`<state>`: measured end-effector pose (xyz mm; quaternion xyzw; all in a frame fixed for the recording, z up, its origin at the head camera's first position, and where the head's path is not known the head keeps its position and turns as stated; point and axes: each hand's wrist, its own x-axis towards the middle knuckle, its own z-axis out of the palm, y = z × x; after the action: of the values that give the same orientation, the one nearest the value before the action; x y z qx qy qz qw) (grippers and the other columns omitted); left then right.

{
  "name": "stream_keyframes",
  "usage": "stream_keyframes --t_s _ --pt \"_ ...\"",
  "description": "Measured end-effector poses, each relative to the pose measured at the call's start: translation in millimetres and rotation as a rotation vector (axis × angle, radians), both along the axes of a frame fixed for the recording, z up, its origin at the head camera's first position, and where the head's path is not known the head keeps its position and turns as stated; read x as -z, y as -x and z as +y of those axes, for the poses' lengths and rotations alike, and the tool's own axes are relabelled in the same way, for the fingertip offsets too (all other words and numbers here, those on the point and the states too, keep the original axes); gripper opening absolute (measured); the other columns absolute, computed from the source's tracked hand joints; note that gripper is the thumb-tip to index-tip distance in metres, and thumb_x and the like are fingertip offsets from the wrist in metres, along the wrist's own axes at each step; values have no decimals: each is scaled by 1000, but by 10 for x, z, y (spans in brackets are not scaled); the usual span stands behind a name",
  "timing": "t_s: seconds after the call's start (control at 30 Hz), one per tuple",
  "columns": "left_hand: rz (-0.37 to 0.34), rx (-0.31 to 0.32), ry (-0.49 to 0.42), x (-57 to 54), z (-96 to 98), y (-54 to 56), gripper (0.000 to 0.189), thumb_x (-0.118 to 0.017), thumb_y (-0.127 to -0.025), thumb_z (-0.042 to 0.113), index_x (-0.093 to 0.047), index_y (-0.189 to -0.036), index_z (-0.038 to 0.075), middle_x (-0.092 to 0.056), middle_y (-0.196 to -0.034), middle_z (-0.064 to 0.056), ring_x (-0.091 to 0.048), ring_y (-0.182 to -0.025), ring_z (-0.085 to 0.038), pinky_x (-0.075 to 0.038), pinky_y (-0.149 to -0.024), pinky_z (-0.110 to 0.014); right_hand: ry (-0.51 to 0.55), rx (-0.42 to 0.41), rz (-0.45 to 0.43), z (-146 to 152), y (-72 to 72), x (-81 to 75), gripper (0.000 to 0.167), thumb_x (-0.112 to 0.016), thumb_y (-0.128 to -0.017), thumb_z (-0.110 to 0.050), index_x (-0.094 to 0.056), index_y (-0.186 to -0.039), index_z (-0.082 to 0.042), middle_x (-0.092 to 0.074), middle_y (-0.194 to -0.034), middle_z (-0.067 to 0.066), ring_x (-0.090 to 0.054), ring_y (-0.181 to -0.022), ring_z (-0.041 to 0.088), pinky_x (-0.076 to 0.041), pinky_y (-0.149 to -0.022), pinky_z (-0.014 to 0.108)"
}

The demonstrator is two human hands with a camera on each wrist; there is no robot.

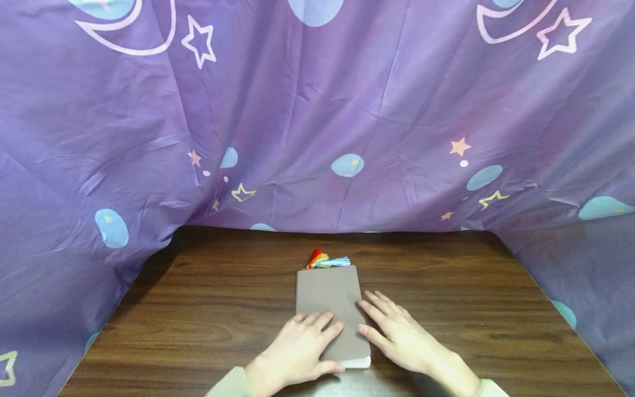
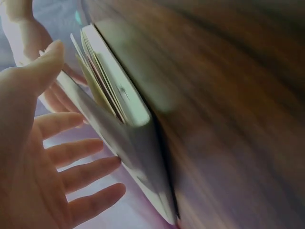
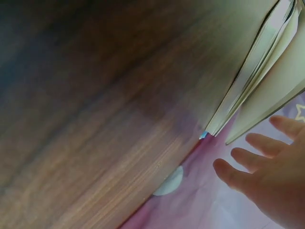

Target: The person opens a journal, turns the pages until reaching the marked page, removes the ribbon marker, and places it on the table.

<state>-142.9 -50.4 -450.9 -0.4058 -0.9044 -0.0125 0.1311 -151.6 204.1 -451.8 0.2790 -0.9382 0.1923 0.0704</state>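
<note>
A grey-covered notebook (image 1: 327, 292) lies on the wooden table, its cover raised a little from the pages (image 2: 102, 67) in the left wrist view. Red-yellow and light blue tassels (image 1: 339, 262) stick out past its far end. My left hand (image 1: 302, 353) is over the near left part of the cover, fingers spread and fairly straight. At the right edge, my right hand (image 1: 402, 336) has its extended fingertips close to the cover; contact is unclear. The right wrist view shows the gap between the cover (image 3: 271, 90) and the pages, with the right hand (image 3: 271, 171) outside the cover.
The dark brown wooden table (image 1: 223, 286) extends around the notebook on all sides. A purple cloth (image 1: 317, 110) with stars and moons hangs behind the table and along both sides.
</note>
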Motion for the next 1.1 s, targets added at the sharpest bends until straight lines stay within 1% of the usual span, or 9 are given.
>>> stream_keyframes --t_s 0.1,0.2,0.4,0.57,0.7,0.77,0.9,1.0,1.1 --pt "29 27 -3 -2 48 -2 69 -56 -86 67 -57 -136 19 -58 -133 -7 -59 -116 -22 -53 -87 -39 5 -7 -19 3 -7 4 58 -46 -101 -47 -49 -144 -8 -41 -150 14 -34 -138 38 -32 -105 64" --pt "42 35 -8 -2 64 -1 68 -56 -86 67 -58 -135 20 -59 -133 -7 -59 -115 -22 -53 -86 -38 10 -21 -35 1 -12 3 58 -46 -102 -46 -48 -144 -7 -43 -148 16 -36 -137 39 -32 -105 64" --pt "9 39 -33 -18 42 -18 63 -54 -91 62 -57 -137 20 -59 -134 -6 -60 -116 -23 -54 -87 -39 77 -18 -105 1 -16 -19 60 -43 -103 -45 -41 -148 -6 -43 -149 13 -38 -136 37 -32 -107 62" --pt "16 52 -92 -49 6 -51 55 -56 -95 53 -57 -137 18 -61 -129 -7 -62 -111 -22 -54 -87 -38 139 -18 -121 11 -10 -38 58 -43 -104 -39 -40 -147 -1 -45 -147 16 -42 -134 35 -35 -107 56" --pt "48 72 -146 -66 -19 -72 50 -61 -93 41 -57 -135 14 -64 -122 -5 -65 -105 -18 -56 -82 -34 111 -30 -130 21 -4 -27 59 -41 -105 -41 -41 -146 0 -45 -147 16 -41 -135 36 -34 -108 54" --pt "56 77 -171 -79 -27 -83 52 -63 -91 35 -56 -136 10 -65 -121 -5 -66 -103 -18 -56 -80 -33 85 -33 -116 27 -2 -16 62 -45 -103 -44 -42 -146 0 -43 -148 17 -39 -136 36 -34 -108 56" --pt "38 66 -229 -114 -42 -108 63 -64 -85 25 -47 -142 5 -64 -124 -7 -65 -105 -18 -56 -80 -32 27 -41 -56 39 2 13 70 -59 -95 -47 -43 -145 0 -40 -149 21 -40 -135 37 -37 -105 59" --pt "27 50 -280 -129 -55 -129 72 -66 -83 19 -39 -148 6 -62 -127 -6 -66 -103 -18 -57 -78 -31 -5 -64 -35 38 8 31 74 -68 -89 -46 -44 -144 -2 -37 -150 23 -39 -135 39 -38 -102 61" --pt "17 38 -338 -124 -68 -149 80 -66 -81 14 -32 -152 9 -59 -132 -8 -68 -99 -19 -58 -74 -32 -40 -90 -54 29 12 40 77 -73 -86 -43 -44 -145 -5 -32 -153 22 -33 -137 43 -37 -100 66"
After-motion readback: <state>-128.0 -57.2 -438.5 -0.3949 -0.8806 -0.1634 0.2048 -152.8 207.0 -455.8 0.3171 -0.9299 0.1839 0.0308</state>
